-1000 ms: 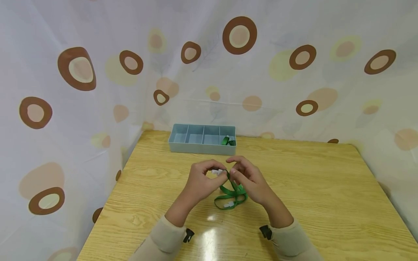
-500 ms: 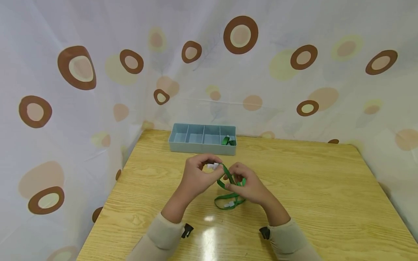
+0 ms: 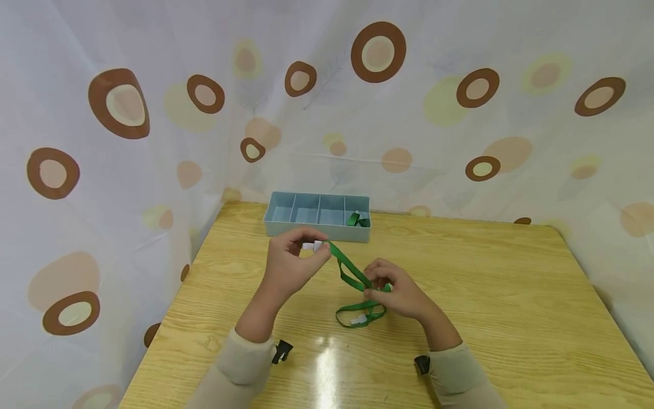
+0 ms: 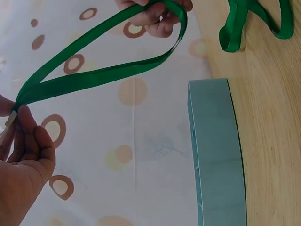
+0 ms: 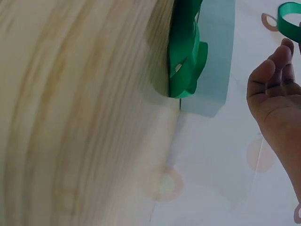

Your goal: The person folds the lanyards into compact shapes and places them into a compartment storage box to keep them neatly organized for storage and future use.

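Note:
My left hand pinches a green lanyard at its end, right by a white plastic clip. From there the doubled strap slopes down to my right hand, whose thumb and fingers grip its other end. In the left wrist view the held strap forms a long narrow loop between the two hands. More green strap lies looped on the table below the right hand, with a white clip on it. That looped strap also shows in the right wrist view.
A blue-grey box with several compartments stands at the back of the wooden table. Its rightmost compartment holds a green strap piece. A patterned white cloth hangs behind and along the sides.
My left hand has moved left and up with the white clip, drawing the strap out straighter. The right hand has shifted slightly right and down and now grips the strap's other end.

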The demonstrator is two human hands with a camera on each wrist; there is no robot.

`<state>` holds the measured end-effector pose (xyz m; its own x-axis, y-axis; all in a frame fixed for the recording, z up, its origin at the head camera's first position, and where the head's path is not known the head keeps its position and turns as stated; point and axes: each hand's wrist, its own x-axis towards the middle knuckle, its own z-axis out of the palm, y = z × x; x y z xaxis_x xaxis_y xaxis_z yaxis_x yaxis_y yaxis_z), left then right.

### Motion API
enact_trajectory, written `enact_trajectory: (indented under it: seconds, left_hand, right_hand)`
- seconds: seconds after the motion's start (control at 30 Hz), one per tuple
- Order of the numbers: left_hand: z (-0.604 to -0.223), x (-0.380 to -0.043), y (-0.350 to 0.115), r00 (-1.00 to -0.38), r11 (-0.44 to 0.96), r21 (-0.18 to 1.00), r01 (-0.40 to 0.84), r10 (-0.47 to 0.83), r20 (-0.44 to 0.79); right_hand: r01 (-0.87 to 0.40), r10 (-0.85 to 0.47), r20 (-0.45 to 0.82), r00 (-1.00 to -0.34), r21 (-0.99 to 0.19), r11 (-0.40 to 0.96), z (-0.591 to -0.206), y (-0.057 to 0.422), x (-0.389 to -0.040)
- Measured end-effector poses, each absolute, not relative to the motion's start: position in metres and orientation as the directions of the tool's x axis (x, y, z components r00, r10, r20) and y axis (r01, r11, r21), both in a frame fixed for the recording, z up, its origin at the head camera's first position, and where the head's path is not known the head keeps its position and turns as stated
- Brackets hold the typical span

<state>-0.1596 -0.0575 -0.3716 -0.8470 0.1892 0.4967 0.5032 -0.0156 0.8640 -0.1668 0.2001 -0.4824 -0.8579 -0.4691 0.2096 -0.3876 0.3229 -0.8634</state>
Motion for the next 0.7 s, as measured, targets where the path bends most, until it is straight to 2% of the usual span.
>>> enact_trajectory:
  seconds: [0.2,0.43,0.7]
  left_hand:
    - [-0.369,-0.163,-0.067,-0.844,-0.008,0.853,0.522,0.143,0.518]
    - [-0.370,-0.165,-0.073,-0.850,0.029,0.853,0.522,0.110,0.516]
    - [-0.373,-0.166,-0.077,-0.859,0.032,0.861,0.507,0.095,0.503]
  right_hand:
    - [-0.393,-0.448,0.245,-0.860,-0.878,0.273,-0.484,0.211,-0.166]
    - [-0.292,-0.367,0.221,-0.904,-0.944,0.151,-0.488,0.224,-0.167]
    - [-0.310,-0.310,0.286,-0.907,-0.950,0.030,-0.490,0.237,-0.168]
